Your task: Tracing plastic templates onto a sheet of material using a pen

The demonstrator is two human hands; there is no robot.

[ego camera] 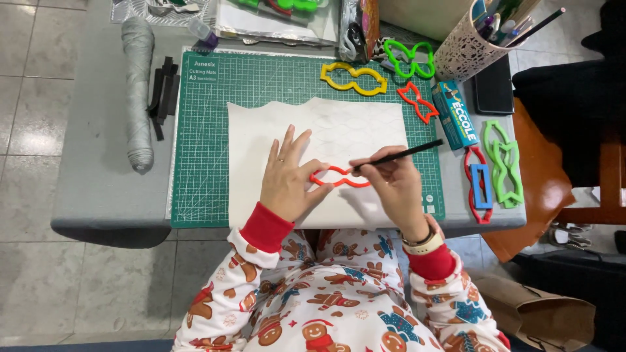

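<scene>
Overhead view of a tracing step at a small grey table [98,189]. The left hand [287,179], fingers spread flat, presses a red bow-shaped stencil [339,177] onto a white sheet [261,163] that lies on a green cutting mat [202,143], at the centre of the frame. The right hand [391,179] is closed in a writing grip around a black pencil [401,154], whose tip meets the stencil's upper right contour while its shaft slants up toward the right. Faint outlines of like shape already cover the upper part of the sheet, so the work appears to be midway through a repeated pattern; the step in hand is judged to be drawing round the stencil's edge. Continuing the line would call for steady downward pressure from the left hand so the stencil does not slip, and for the pencil to pass close by the left thumb, which lies against the stencil's left lobe. Open room: the sheet's lower left and the band under the stencil are unmarked, and the sheet's lower edge lies near the table's front edge, just ahead of the person's lap. Along the upper right of the frame lie a yellow stencil [353,79], a green stencil [409,58] and a smaller red stencil [417,101]; a blue glue box [454,115] and a perforated pen holder [464,52] stand beside them, with further green stencils [503,163] at the right edge of the table. A grey wrapped roll [137,91] lies at the upper left.
</scene>
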